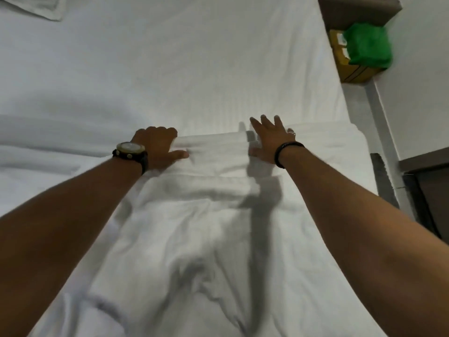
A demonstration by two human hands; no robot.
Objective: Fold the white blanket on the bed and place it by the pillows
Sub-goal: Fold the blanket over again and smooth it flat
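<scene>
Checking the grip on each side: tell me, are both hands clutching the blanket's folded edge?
No: the left hand grips the white blanket, but the right hand has straight, spread fingers.

A wide bed with a smooth white striped sheet fills most of the view, brightly lit from above. To its right runs a narrow strip of pale floor along a plain white wall. In the far right corner a yellow-brown cardboard box carries a crumpled bright green bag, below a brown cabinet. A dark wooden frame stands at the right edge.
</scene>
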